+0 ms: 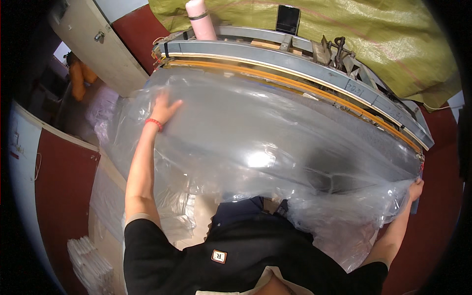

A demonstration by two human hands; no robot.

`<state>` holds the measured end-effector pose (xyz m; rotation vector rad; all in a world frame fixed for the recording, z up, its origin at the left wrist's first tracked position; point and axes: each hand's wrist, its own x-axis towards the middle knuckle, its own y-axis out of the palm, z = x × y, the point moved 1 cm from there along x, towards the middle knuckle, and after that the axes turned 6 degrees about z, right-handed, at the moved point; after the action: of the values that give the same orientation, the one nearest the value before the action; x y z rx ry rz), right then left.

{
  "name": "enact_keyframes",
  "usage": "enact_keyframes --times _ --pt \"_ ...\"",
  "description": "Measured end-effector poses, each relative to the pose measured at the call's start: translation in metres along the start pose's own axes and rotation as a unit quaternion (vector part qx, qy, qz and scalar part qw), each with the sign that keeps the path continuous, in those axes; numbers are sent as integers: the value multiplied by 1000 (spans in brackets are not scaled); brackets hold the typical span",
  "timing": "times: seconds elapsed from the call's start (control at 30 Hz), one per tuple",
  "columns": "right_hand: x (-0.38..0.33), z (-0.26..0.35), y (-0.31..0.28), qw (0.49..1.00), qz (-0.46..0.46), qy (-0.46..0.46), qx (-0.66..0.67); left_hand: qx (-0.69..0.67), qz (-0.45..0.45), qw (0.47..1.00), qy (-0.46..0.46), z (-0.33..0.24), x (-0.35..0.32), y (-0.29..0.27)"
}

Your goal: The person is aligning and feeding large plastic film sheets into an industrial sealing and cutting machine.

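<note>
Nearest the camera, a black short-sleeved shirt [265,246] with pale trim fills the lower middle. Beyond it spreads a clear, wrinkled plastic sheet [236,118]; it lies over a long, dark grey bench [346,114] and hangs down along the near side. Across the top it looks milky and fairly smooth, elsewhere shiny with creases (one white glare burns near the middle), and toward the right end it bunches into crumpled folds. At the back, a yellow-green woven tarpaulin [378,44] forms the backdrop; in front of it a long grey metal beam [265,55] and a thin orange-yellow strip [275,77] run along the far edge, both bowed by the lens. The left hand [164,109] rests with its grip released, fingers spread, at the left part of the sheet; the right hand [416,188] has its grip closed on gathered sheet at the bench's right end. A pink cylindrical bottle [200,22] rises just behind the beam, and a red bracelet [154,122] circles the left wrist.

Much of the bench top is veiled by the sheet, whose lower portion passes out of sight behind the shirt. At far left, an orange shape [78,81] is too dim to make out. Blur softens the left fingers, so I cannot tell whether the sheet passes over or under them. Some right fingers are hidden.
</note>
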<state>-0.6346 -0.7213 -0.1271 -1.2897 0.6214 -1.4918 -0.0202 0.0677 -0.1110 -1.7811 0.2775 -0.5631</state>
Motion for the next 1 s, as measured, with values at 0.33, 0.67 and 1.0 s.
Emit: enact_keyframes --times 0.33,0.67,1.0 --pt "-10 -9 -12 994 2 16 -107 83 105 945 -298 93 65 14" --pt "-28 33 -29 995 33 14 -94 -457 168 867 100 -224 -13 -52" --pt "-41 41 -42 1000 -3 5 -25 -313 291 827 365 -441 -206 10"
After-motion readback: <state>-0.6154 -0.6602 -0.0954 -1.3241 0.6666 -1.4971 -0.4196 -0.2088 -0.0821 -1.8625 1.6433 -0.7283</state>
